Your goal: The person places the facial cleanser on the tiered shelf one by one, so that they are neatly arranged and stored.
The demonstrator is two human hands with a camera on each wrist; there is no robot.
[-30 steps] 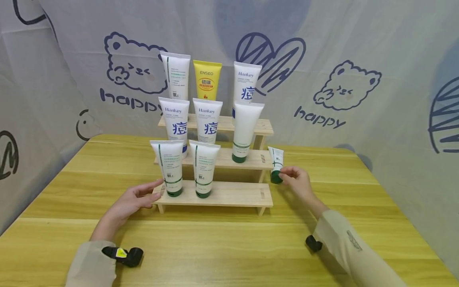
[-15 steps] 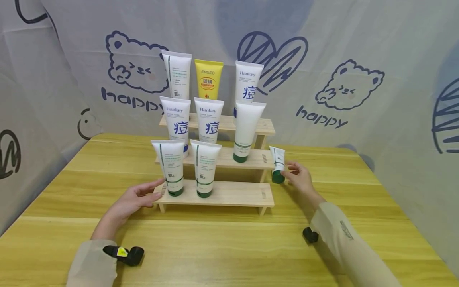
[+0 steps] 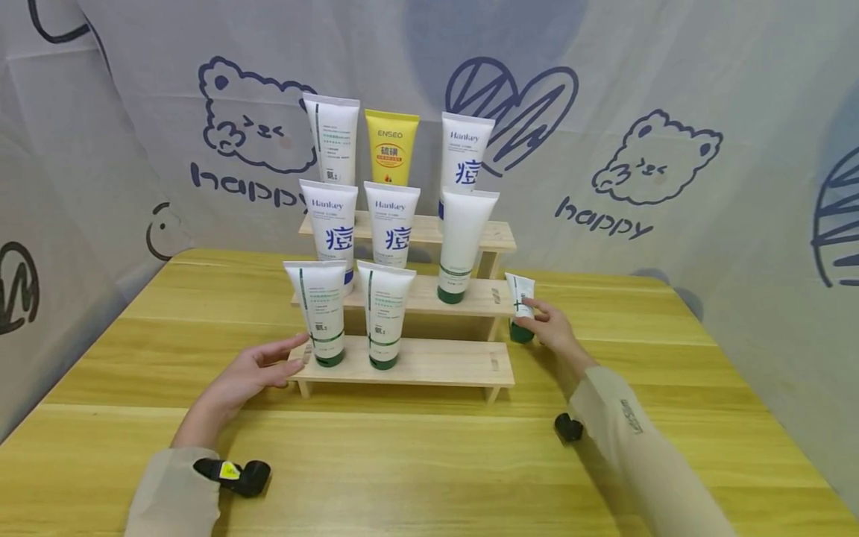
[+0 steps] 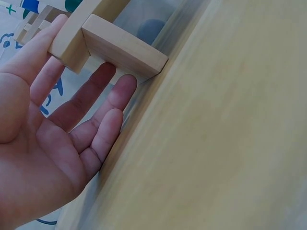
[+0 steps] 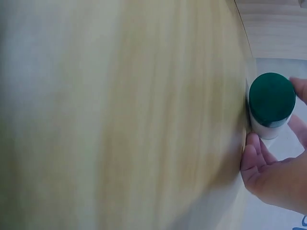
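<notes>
To the right of the wooden tiered stand [image 3: 463, 365], my right hand [image 3: 553, 332] grips a small white tube [image 3: 522, 289] with a green cap. The tube stands cap down on the table, and my fingers cover part of its middle. In the right wrist view its green cap [image 5: 272, 97] faces the camera, with fingers on both sides. My left hand [image 3: 244, 373] holds the left end of the stand's lowest step, beside a white tube [image 3: 321, 306]. In the left wrist view, the thumb lies over the plank end [image 4: 72, 43] and other fingers hang loosely below.
Several tubes stand on the three steps, including a yellow tube [image 3: 391, 145] on top and a plain-faced white tube [image 3: 463, 231] on the middle step. A second tube [image 3: 385, 309] shares the lowest step. A patterned cloth [image 3: 523, 45] hangs behind the table [image 3: 416, 470].
My right hand has shifted left and up the small tube, from its cap to its body. The tube stays beside the stand. My left hand keeps its place.
</notes>
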